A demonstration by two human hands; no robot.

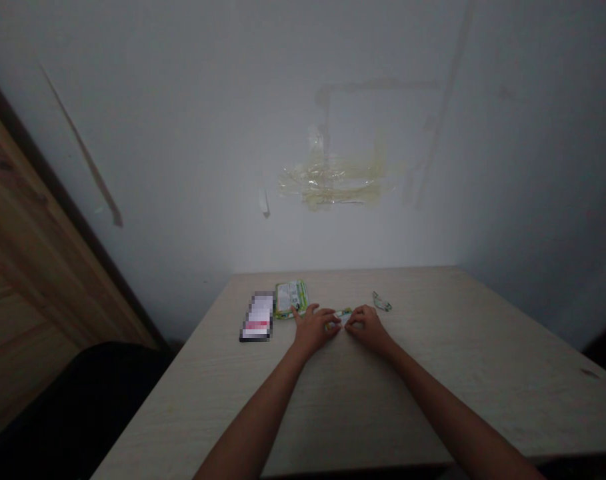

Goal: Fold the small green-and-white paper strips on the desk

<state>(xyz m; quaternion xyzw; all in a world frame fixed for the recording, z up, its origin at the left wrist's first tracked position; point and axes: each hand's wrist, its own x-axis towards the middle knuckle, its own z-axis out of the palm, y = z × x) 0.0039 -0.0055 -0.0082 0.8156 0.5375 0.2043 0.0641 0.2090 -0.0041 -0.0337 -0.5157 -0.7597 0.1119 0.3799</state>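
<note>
On the table in front of me lies a small green, yellow and white printed packet (344,315), mostly covered by my fingers. My left hand (315,328) pinches its left side, with the thumb and index finger curled close together. From the right, my right hand (369,328) grips the other side with bent fingers, its tips almost meeting those of the left. What exactly lies under the fingertips is too small to make out. Just beyond my left hand rests a larger flat green packet (291,298) with white printed panels.
A phone (258,317) with a blurred-out screen lies left of the larger packet. Right of my hands is a thin, crumpled white-and-green strip (381,302). The table (223,400) meets a wall (193,167) bearing clear tape (333,183). Something black (83,407) stands at the left.
</note>
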